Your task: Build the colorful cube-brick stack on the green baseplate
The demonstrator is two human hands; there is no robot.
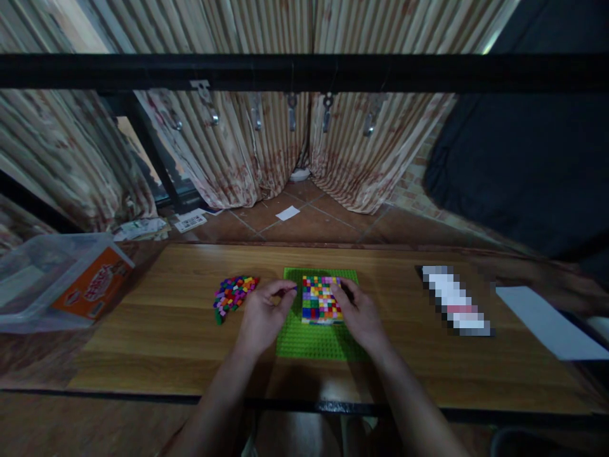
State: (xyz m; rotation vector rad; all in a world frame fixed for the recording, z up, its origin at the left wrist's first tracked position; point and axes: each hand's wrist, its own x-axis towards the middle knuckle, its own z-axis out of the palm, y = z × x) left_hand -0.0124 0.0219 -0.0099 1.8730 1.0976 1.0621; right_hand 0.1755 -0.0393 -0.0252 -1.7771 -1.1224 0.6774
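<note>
On the table lies a bright green studded baseplate (311,346), bearing a square block of many small coloured bricks (318,301). My left hand (264,317) is over the plate's left edge, thumb and forefinger pinched on a small dark blue brick (294,288). At the right side of the brick block, my right hand (360,317) rests with the thumb on its top and the fingers around its far right corner, partly hidden. A loose pile of small coloured bricks (233,293) lies left of my left hand.
A clear plastic bin (52,247) with an orange label stands left of the wooden table (157,343). A blurred-out flat object (454,301) lies on the right, near a white sheet (547,324). A black bar (304,73) with hanging hooks crosses in front of curtains.
</note>
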